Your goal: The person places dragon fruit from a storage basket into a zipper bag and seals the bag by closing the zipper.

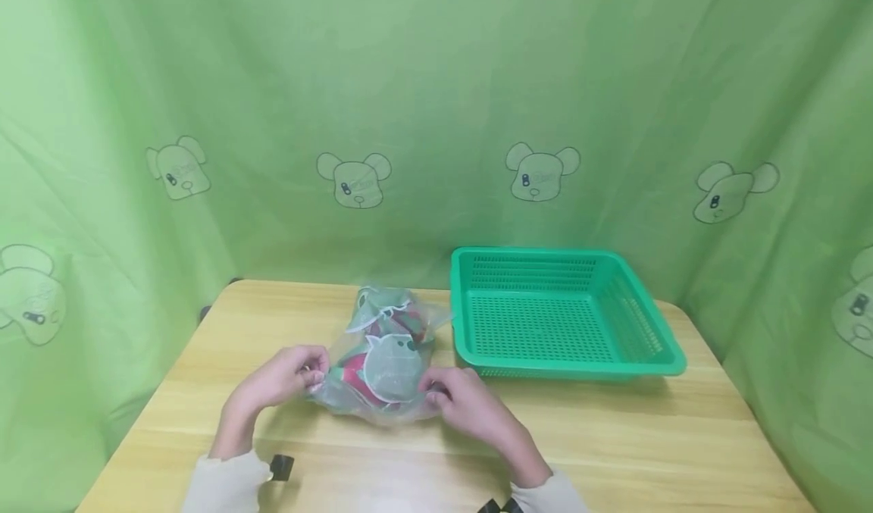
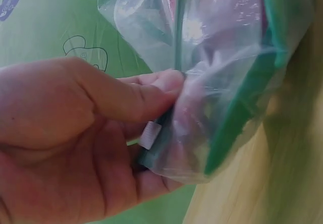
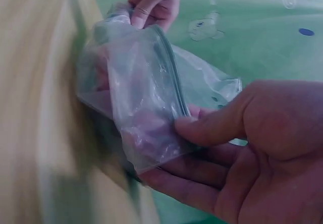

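A clear plastic zip bag (image 1: 402,416) lies on the table with green and pink-red items inside; through the film I make out a rounded green piece (image 1: 393,367) with white edging. What these items are I cannot tell. My left hand (image 1: 282,376) pinches the bag's left near corner. In the left wrist view, the thumb and fingers of that hand (image 2: 101,118) hold the zip strip beside a small white slider (image 2: 150,135). At the right near corner, my right hand (image 1: 470,405) pinches the bag's edge. The zip strip (image 3: 171,67) runs between both hands in the right wrist view.
A green perforated plastic basket (image 1: 566,369) stands on the table to the right of the bag. Light wood table (image 1: 614,437) surrounds both. A green curtain (image 1: 436,104) printed with bear faces hangs behind and along the sides.
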`<action>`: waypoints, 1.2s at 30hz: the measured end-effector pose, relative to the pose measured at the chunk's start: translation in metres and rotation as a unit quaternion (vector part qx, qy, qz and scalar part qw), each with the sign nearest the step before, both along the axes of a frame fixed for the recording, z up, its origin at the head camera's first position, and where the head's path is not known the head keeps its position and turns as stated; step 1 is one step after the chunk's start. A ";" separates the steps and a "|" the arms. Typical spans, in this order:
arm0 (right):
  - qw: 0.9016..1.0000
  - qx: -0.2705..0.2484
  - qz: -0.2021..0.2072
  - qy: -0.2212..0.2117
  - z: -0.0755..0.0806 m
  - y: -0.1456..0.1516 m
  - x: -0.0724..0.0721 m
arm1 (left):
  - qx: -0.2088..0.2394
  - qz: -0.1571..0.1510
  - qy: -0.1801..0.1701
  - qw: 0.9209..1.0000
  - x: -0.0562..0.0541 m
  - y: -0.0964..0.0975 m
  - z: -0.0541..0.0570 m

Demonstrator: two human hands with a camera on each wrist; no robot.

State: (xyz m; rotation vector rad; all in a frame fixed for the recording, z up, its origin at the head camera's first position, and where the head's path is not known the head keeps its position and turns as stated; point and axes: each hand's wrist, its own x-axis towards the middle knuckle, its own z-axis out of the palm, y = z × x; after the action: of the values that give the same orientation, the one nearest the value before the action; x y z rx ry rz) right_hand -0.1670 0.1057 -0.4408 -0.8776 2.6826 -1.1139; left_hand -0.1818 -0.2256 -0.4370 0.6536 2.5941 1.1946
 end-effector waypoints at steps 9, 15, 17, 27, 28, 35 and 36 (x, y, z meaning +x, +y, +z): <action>0.999 -0.029 -0.035 -0.001 -0.017 -0.016 -0.004 | 0.039 -0.014 -0.080 0.996 0.000 -0.002 -0.001; 0.995 -0.049 -0.081 -0.001 -0.027 -0.020 -0.009 | 0.040 0.003 -0.062 0.997 -0.007 0.000 -0.009; 0.994 -0.057 -0.091 -0.001 -0.030 -0.021 -0.011 | 0.038 0.014 -0.049 0.998 -0.010 0.001 -0.012; 0.986 -0.074 -0.137 0.051 -0.045 -0.024 -0.020 | 0.066 0.057 -0.059 0.994 -0.025 0.009 -0.023; 0.986 -0.073 -0.138 0.057 -0.047 -0.026 -0.020 | 0.066 0.065 -0.060 0.994 -0.027 0.009 -0.024; 0.981 -0.079 -0.163 0.073 -0.054 -0.034 -0.026 | 0.053 0.130 -0.035 0.989 -0.040 0.017 -0.030; 0.980 -0.080 -0.167 0.079 -0.054 -0.035 -0.026 | 0.052 0.137 -0.027 0.989 -0.041 0.018 -0.031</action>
State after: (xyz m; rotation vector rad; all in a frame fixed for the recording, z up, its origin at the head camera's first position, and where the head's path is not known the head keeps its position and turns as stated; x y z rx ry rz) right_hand -0.1935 0.0711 -0.4946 -0.5673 2.9856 -1.3973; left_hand -0.2228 -0.2079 -0.4681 0.2826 2.6520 1.4132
